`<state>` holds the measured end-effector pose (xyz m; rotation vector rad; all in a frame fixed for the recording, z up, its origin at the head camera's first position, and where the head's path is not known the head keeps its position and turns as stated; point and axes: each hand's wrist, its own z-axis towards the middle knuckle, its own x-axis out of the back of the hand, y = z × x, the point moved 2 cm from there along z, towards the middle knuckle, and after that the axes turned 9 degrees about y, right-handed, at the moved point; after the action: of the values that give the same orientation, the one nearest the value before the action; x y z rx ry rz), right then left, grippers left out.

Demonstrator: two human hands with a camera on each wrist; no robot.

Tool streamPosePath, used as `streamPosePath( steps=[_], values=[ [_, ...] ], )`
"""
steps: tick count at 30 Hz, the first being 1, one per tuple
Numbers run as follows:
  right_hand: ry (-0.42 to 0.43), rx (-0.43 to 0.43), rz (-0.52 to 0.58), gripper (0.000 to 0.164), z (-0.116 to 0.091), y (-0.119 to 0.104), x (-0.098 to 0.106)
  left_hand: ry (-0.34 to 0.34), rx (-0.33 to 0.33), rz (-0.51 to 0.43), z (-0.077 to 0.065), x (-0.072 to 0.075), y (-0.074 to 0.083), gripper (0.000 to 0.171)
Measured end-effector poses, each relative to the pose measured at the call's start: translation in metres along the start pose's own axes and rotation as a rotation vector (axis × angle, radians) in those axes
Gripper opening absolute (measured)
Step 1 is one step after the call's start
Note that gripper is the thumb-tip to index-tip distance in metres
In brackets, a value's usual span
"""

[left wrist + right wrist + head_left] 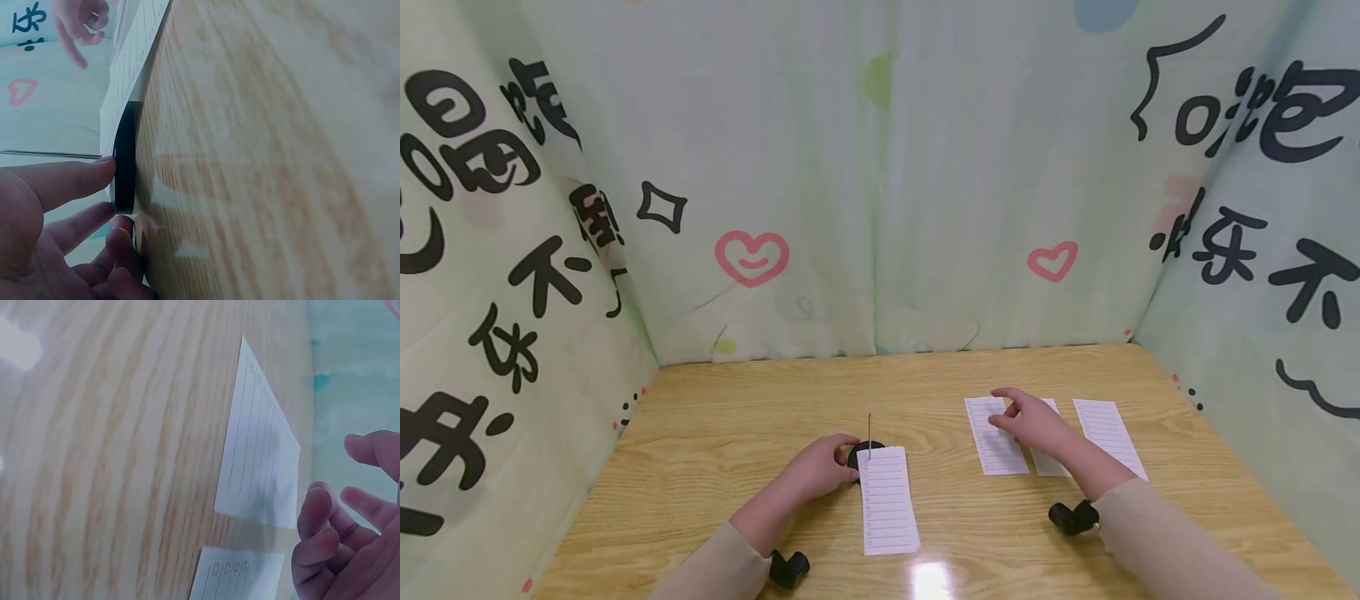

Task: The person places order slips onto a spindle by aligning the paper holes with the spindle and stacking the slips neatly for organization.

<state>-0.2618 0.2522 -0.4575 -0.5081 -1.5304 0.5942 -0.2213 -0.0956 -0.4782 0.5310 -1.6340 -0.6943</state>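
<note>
A paper spike (pixel 869 427) stands upright on the table, with a thin metal rod (pixel 50 153) and a round black base (pixel 125 165). Several lined paper slips (pixel 889 508) are stacked on it, the rod passing through near their top edge. My left hand (pixel 822 468) grips the left side of the base between thumb and fingers. To the right, my right hand (pixel 1036 427) hovers over loose slips, fingers loosely bent and holding nothing. Beneath its fingertips is the leftmost slip (pixel 997 446); the forearm partly covers the middle slip (pixel 1049 464). Farther right lies a third slip (pixel 1108 433).
The wooden table (pixel 737 408) carries the spike and slips. Printed curtains (pixel 820 167) with hearts and black characters enclose its back and sides. Each wrist wears a black camera (pixel 790 570). A bright reflection shows on the front part of the tabletop.
</note>
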Motion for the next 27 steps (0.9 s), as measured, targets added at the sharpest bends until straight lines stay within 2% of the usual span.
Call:
streamPosePath(
  steps=[9,18,27],
  values=[
    [-0.028,-0.038,-0.059,0.06,0.008,0.012,0.006,-0.001,0.003,-0.005,0.0,0.001,0.001,0.051],
    [-0.095,-0.066,-0.173,0.063,0.015,0.011,0.005,-0.003,0.016,-0.008,0.002,-0.001,-0.002,0.05],
    [-0.123,-0.08,-0.207,0.064,0.021,0.011,0.001,-0.001,0.002,0.0,0.003,0.0,-0.003,0.05]
  ],
)
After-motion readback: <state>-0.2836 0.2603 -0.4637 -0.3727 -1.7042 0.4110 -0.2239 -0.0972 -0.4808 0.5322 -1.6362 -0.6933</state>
